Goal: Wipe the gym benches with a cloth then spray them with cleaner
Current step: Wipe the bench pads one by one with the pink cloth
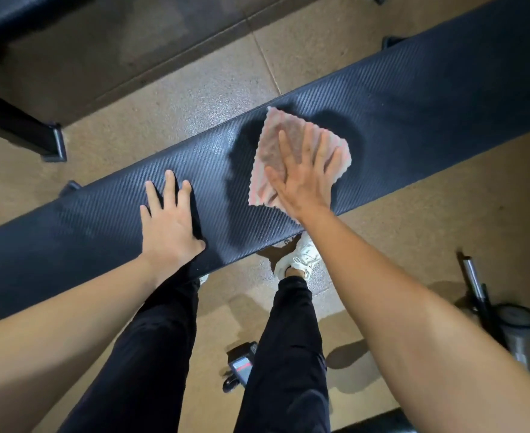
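Observation:
A long black gym bench (413, 98) with a ribbed pad runs diagonally from lower left to upper right. A pink cloth (276, 142) lies flat on its middle. My right hand (304, 173) presses on the cloth with straight, spread fingers. My left hand (169, 223) rests flat on the bare pad to the left of the cloth, fingers straight. No spray bottle is in view.
My legs and a white shoe (298, 257) stand at the bench's near edge. Another dark bench (13, 14) and a black frame foot (51, 142) sit at upper left. A small black device (240, 367) lies on the tan floor between my legs; a metal bar and ring (492, 310) at right.

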{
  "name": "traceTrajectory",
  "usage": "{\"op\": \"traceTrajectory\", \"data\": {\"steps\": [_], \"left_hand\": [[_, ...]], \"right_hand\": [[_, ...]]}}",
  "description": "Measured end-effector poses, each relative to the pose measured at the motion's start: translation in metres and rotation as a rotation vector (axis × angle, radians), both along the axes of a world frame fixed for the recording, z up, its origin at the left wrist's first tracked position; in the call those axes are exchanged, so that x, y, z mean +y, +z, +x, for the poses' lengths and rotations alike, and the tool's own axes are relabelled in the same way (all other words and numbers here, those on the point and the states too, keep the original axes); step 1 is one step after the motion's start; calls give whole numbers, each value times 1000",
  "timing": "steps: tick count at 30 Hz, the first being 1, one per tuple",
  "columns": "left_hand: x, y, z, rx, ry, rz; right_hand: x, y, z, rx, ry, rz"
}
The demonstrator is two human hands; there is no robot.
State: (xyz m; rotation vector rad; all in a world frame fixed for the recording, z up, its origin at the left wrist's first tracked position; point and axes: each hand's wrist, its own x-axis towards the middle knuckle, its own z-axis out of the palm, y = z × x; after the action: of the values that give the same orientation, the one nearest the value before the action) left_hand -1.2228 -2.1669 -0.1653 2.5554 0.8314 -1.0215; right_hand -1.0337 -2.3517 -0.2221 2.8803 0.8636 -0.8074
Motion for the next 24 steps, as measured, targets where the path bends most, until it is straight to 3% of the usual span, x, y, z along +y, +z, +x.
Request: {"op": "traceTrajectory", "data": {"steps": [4,8,13,19,24], "left_hand": [[-14,2,12,-10,41,33],[-43,4,47,-139,2,17],[-82,2,107,-199,-57,-70],[-115,-3,143,-133,-74,-90],[-120,-5,150,-62,-79,-75]], "right_hand": [[25,-1,84,-20,9,9],[17,-5,121,-80,12,42],[-39,-13,91,-60,65,30],[-119,-4,40,-44,28,71],[-140,-5,43,-56,103,23]]}}
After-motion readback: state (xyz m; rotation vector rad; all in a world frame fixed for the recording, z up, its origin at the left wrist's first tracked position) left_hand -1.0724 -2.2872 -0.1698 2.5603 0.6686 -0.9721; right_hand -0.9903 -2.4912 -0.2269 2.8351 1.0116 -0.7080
